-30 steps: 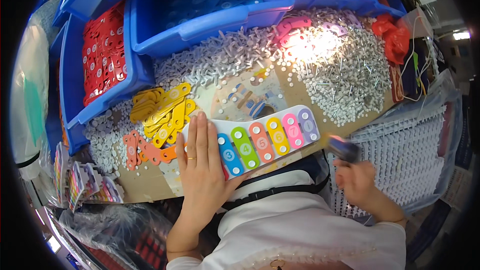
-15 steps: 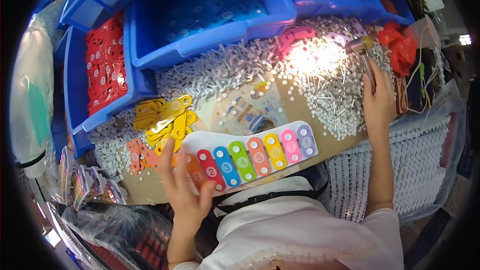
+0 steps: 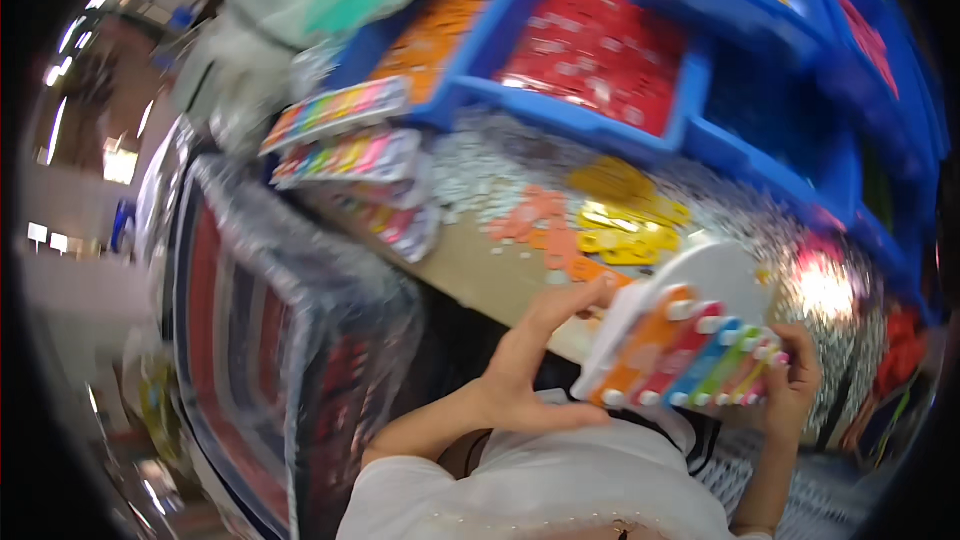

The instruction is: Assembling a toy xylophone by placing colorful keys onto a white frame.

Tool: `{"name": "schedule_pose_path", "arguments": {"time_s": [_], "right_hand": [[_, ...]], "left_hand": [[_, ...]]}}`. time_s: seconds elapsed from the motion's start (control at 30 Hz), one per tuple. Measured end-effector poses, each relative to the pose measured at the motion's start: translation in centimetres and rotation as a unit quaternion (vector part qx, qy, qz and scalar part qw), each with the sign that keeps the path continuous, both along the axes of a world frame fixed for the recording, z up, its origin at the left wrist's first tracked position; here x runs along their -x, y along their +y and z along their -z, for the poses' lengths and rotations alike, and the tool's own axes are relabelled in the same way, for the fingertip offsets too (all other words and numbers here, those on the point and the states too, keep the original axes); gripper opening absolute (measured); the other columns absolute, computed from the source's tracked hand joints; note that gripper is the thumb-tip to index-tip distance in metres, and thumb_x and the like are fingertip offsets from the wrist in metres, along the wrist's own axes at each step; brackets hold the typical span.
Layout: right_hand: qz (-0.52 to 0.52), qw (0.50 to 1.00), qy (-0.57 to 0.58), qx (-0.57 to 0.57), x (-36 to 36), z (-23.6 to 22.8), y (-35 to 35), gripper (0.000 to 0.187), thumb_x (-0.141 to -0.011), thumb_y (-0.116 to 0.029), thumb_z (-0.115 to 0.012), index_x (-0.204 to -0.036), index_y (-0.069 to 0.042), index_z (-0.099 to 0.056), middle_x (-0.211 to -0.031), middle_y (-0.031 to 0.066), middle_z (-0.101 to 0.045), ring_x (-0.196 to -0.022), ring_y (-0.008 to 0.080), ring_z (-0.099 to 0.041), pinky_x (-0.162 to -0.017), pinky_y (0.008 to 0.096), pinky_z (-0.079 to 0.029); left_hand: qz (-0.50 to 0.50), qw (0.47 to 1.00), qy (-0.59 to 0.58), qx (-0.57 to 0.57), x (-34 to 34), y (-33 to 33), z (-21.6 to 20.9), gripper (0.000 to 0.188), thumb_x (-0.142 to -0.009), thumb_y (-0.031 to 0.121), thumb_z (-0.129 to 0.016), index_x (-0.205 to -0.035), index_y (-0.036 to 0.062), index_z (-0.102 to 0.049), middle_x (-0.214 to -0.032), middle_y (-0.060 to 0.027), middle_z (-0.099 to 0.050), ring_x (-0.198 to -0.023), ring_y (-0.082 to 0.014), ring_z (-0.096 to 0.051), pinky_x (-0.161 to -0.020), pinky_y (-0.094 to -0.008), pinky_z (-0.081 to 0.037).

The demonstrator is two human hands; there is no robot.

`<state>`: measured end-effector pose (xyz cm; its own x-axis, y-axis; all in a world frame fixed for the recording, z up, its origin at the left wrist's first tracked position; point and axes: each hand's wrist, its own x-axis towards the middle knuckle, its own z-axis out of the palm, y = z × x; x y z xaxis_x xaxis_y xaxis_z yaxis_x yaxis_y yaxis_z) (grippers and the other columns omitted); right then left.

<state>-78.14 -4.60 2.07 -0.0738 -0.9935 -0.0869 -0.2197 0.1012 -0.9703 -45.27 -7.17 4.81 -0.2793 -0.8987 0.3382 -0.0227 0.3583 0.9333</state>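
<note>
A white toy xylophone with a row of coloured bars is raised and tilted in front of me. My right hand grips its narrow right end, fingers curled round the edge. At the wide left end, my left hand has its thumb and fingers spread apart; whether its fingertips touch the board is blurred. Just beyond those fingertips lie loose orange bars. Yellow bars are heaped behind the xylophone.
Blue bins at the back hold red bars and orange bars. Finished-looking xylophones are stacked at the table's left edge. Small white and silver fasteners cover much of the tabletop. A plastic-wrapped stack stands to the left.
My view has swung left. The xylophone has come up off the table and tilted. My right hand, which held a hammer, now holds the xylophone's right end; the hammer is not seen.
</note>
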Motion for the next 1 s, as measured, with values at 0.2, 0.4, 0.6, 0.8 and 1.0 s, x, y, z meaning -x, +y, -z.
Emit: {"name": "schedule_pose_path", "arguments": {"time_s": [0.2,0.4,0.6,0.8,1.0], "right_hand": [[-0.259,0.921,-0.104,0.27,-16.7,-5.8,-6.0,0.034,-0.093,-0.012,-0.062,-0.122,-0.003,-0.046,-0.109,0.0091,-0.05,-0.101,0.0169,-0.05,-0.091,0.0293,-0.04],[-0.515,0.754,-0.104,0.393,-33.1,-10.7,-5.4,0.053,-0.075,-0.01,-0.079,-0.122,-0.002,-0.056,-0.11,0.0169,-0.057,-0.095,0.0321,-0.058,-0.078,0.0395,-0.049],[-0.568,0.608,0.083,0.548,-43.5,-6.4,-4.7,0.045,-0.078,-0.04,-0.071,-0.102,-0.003,-0.063,-0.097,0.0098,-0.062,-0.096,0.0287,-0.056,-0.09,0.0428,-0.041],[-0.55,0.593,0.15,0.569,-42.8,-6.1,-4.6,0.045,-0.078,-0.047,-0.07,-0.066,-0.006,-0.056,-0.066,0.0082,-0.056,-0.081,0.0244,-0.055,-0.086,0.0403,-0.043],[-0.552,0.6,0.198,0.544,-43.4,-5.9,-6.1,0.05,-0.081,-0.052,-0.065,-0.063,-0.008,-0.05,-0.062,0.0055,-0.05,-0.071,0.0224,-0.053,-0.084,0.0379,-0.042]], "left_hand": [[-0.172,0.977,-0.028,0.121,-4.1,5.0,-1.7,0.094,-0.085,0.033,-0.075,-0.149,-0.001,-0.015,-0.15,-0.0196,-0.028,-0.142,-0.0326,-0.025,-0.115,-0.0429,-0.018],[-0.568,0.804,0.143,0.101,-14.3,11.9,-7.5,0.049,-0.097,0.012,-0.054,-0.14,0.002,-0.033,-0.13,-0.0098,-0.05,-0.115,-0.0192,-0.054,-0.099,-0.0347,-0.044],[-0.659,0.738,0.061,-0.129,-31.1,20.1,-11.3,0.042,-0.094,0.011,-0.054,-0.132,0.0016,-0.039,-0.121,-0.0113,-0.057,-0.108,-0.0185,-0.059,-0.089,-0.034,-0.051],[-0.583,0.706,0.021,-0.402,-45.8,24.0,9.5,0.04,-0.089,0.007,-0.05,-0.128,0.0056,-0.041,-0.114,-0.0167,-0.06,-0.103,-0.0293,-0.064,-0.084,-0.046,-0.055],[-0.427,0.63,0.123,-0.637,-42.5,24.4,19.4,0.036,-0.097,0.017,-0.044,-0.132,0.0145,-0.049,-0.128,-0.0128,-0.058,-0.113,-0.0296,-0.06,-0.094,-0.0543,-0.049]]}}
